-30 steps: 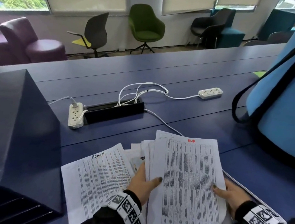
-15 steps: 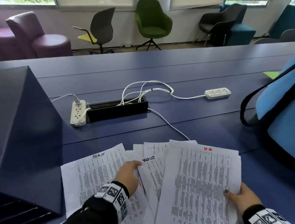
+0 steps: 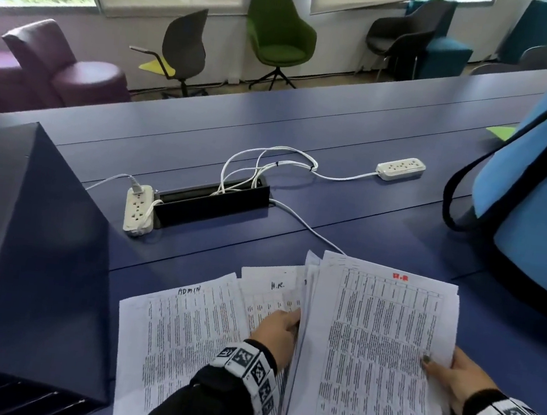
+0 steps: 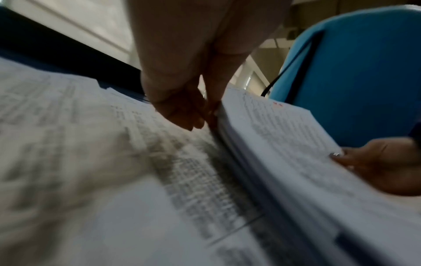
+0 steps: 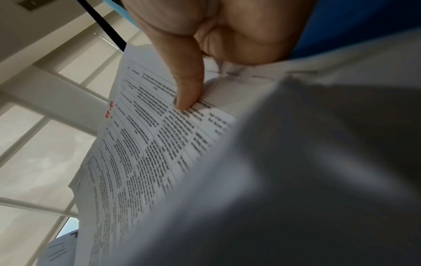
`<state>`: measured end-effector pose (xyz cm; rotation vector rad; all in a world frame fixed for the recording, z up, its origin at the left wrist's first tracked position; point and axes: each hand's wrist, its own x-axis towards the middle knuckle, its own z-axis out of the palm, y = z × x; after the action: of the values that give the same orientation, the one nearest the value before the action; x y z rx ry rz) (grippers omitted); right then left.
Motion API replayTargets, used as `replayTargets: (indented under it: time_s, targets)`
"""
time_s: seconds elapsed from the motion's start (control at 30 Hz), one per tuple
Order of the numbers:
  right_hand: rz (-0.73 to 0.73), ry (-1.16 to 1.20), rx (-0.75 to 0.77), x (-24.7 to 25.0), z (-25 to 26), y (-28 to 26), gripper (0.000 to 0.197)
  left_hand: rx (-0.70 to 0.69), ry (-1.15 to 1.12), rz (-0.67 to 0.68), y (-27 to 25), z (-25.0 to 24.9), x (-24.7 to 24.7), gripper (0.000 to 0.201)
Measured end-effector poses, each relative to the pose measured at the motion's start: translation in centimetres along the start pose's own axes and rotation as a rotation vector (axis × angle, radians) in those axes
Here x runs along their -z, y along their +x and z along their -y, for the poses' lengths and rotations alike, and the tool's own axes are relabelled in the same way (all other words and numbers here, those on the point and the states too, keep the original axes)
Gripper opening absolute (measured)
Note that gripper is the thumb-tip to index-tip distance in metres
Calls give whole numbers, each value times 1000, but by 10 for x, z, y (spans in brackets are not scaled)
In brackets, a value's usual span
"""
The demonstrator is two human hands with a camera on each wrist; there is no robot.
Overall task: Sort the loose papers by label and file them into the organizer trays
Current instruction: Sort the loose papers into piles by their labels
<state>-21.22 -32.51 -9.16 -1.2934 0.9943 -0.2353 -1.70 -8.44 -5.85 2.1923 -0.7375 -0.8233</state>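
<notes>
The right hand (image 3: 457,373) pinches the stack of papers (image 3: 375,348) by its right edge, thumb on top, tilted above the desk (image 3: 360,121) for reading labels. The left hand (image 3: 276,332), fingers curled, touches the stack's left edge; its grip cannot be determined.

Organizer (image 3: 30,265) left of papers (image 3: 375,348); bag (image 3: 540,190) right.

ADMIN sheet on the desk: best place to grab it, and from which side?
Take the ADMIN sheet by its bare left edge, coming from the left. It lies flat, so slide a fingertip under, then pinch. Its right side is under the left hand and other papers.
</notes>
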Motion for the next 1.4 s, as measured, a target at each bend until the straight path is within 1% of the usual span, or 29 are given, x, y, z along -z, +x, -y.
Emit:
replayTargets:
  time_s: [0.03,0.1,0.13,0.2,0.27,0.33,0.4,0.43,0.47,0.5,0.53,0.57,0.6,0.63,0.67,0.73,0.77,0.83,0.97,1.0,1.07,1.1,1.17,1.23,1.27,1.3,1.33,1.37,1.4]
  targets:
    - [3,7,-12,1,1,-1,94,16,-8,21,0,0,1,50]
    - [21,16,-41,-1,4,-4,94,54,35,-7,2,12,3,60]
    - [26,7,-59,0,4,-3,94,85,87,-55,1,17,5,59]
    - [-8,-49,-55,0,1,3,109,176,192,-104,-2,26,9,51]
    - [-21,-86,-31,5,-8,13,114,277,303,-146,-5,28,12,54]
    - [-13,-132,-47,8,-10,17,104,348,303,-195,-7,25,15,58]
    - [-7,-114,-68,5,-4,11,83,409,277,-210,-6,19,22,60]
    - [-4,-109,-75,3,0,7,81,437,248,-209,-4,16,27,61]
    - [12,-102,-66,0,3,4,87,458,227,-203,-2,16,31,60]
    - [21,-96,-63,-1,5,2,94,470,204,-197,0,17,35,60]
    - [30,-75,-57,-3,8,0,95,470,191,-181,0,16,39,61]
    - [27,-52,-61,-5,11,-2,87,471,188,-160,0,16,40,62]
    - [29,-28,-58,-7,12,-3,73,471,186,-145,0,16,41,63]
    - [14,-26,-68,-7,11,-3,67,468,175,-146,2,17,42,64]
    - [17,-22,-72,-7,10,-1,77,472,150,-151,4,18,42,63]
    - [0,-60,-39,-2,1,6,109,473,80,-182,6,20,42,60]
    - [-4,-66,-32,1,-3,9,116,454,74,-203,6,21,41,59]
    - [14,-76,-50,5,-9,15,118,426,120,-206,4,23,38,62]
    - [34,-94,-41,7,-9,12,108,470,214,-159,5,27,39,59]
    - [34,-99,-43,4,-6,10,102,476,201,-162,5,28,41,57]
    - [17,-96,-62,1,0,5,79,465,136,-190,4,30,44,50]
    - [7,-108,-66,2,-2,8,78,459,95,-211,3,32,44,47]
    - [0,-151,-54,11,-16,21,98,460,-12,-259,2,37,46,45]
    - [-17,-144,-43,21,-34,37,107,464,-183,-312,4,41,48,51]
    - [-18,-158,-45,19,-31,34,105,455,-275,-335,5,42,49,55]
    - [-16,-171,-44,12,-21,26,98,447,-342,-355,5,42,50,58]
    - [-19,-180,-49,6,-11,19,81,450,-372,-365,5,42,49,60]
    - [-24,-188,-49,0,-3,11,58,456,-382,-365,5,42,48,60]
    - [-37,-205,-47,-3,1,8,40,466,-370,-353,4,41,45,59]
